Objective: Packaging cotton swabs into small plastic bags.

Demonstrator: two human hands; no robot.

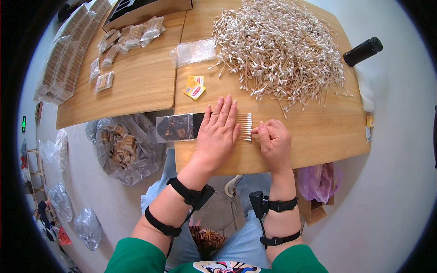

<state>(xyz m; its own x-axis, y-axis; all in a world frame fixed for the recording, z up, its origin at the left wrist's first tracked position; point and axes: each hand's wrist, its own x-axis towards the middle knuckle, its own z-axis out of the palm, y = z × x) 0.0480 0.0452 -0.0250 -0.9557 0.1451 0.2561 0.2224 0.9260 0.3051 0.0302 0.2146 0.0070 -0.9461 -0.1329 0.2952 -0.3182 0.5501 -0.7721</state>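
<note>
My left hand (pixel 217 132) lies flat, palm down, over a row of cotton swabs (pixel 244 126) and a black strip (pixel 197 123). The swabs' white tips stick out to its right, side by side. Left of the strip, a clear plastic bag (pixel 175 128) reaches past the table edge. My right hand (pixel 274 142) is closed, fingers curled, right beside the lower swab tips. Whatever its fingertips hold, if anything, is too small to make out.
A big heap of loose cotton swabs (pixel 282 50) covers the far right. Nearby are yellow cards (pixel 195 88), clear bags (pixel 195 52) and a black bottle (pixel 363 52). Packed swab bundles (pixel 104 81) lie far left. A grey sack (pixel 136 169) of packs is below; a purple bag (pixel 321 182) sits lower right.
</note>
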